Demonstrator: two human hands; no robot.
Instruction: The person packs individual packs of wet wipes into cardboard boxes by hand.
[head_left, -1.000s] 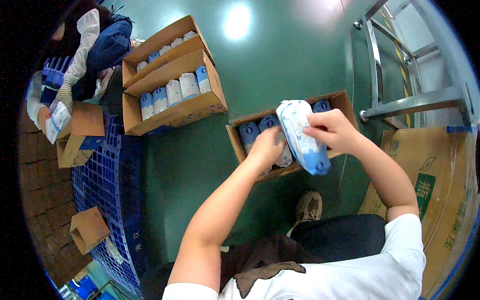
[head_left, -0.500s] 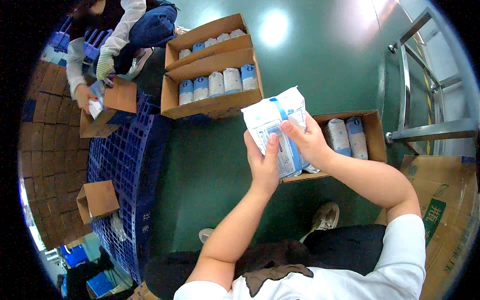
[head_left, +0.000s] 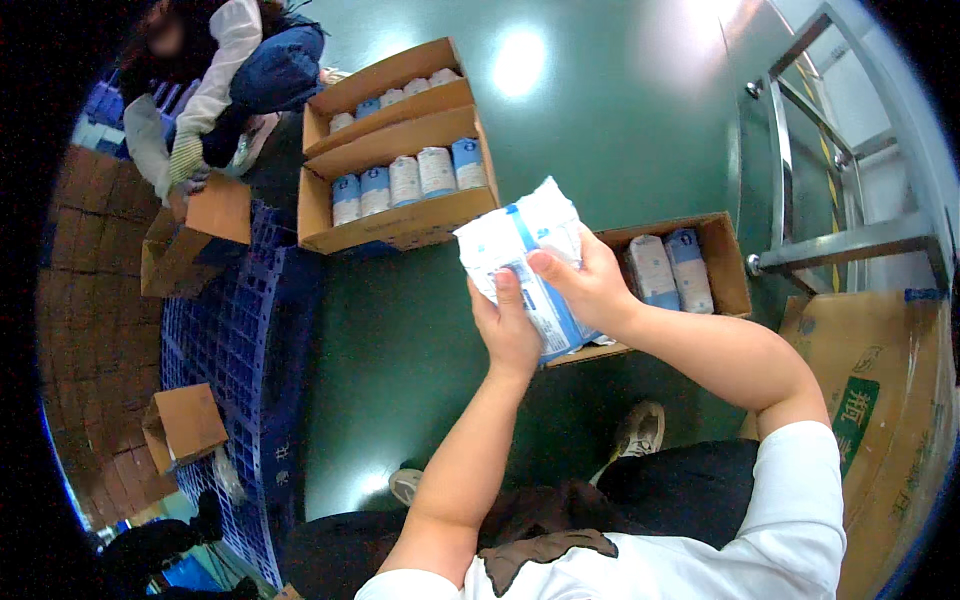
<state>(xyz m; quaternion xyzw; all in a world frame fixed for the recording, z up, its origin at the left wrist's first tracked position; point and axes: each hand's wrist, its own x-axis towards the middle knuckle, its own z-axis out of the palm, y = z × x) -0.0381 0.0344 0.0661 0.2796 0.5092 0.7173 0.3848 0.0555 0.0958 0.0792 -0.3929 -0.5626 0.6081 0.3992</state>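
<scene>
A white and blue soft plastic pack point(head_left: 520, 232), with printing on its upper side, is held up in front of me, tilted. My left hand point(head_left: 508, 325) grips its near left side, thumb on top. My right hand point(head_left: 590, 285) grips the right side, its thumb pressed on the upper face. Behind and below the pack is an open cardboard box point(head_left: 735, 262). Its visible right end holds upright white packs point(head_left: 652, 272) and blue-patterned packs point(head_left: 690, 270); the left part is hidden by the pack and my hands.
Two open cartons point(head_left: 400, 225) with rows of similar packs stand ahead. At left, a co-worker point(head_left: 225, 70) crouches by an open box point(head_left: 215, 210) on a blue pallet point(head_left: 215, 340); a smaller box point(head_left: 190, 425) lies nearer. Right are a metal frame point(head_left: 850, 240) and large cardboard point(head_left: 860, 400).
The view has shifted slightly, and the pack in my hands is tilted a little more. The co-worker's white and blue item has gone out of sight at their box.
</scene>
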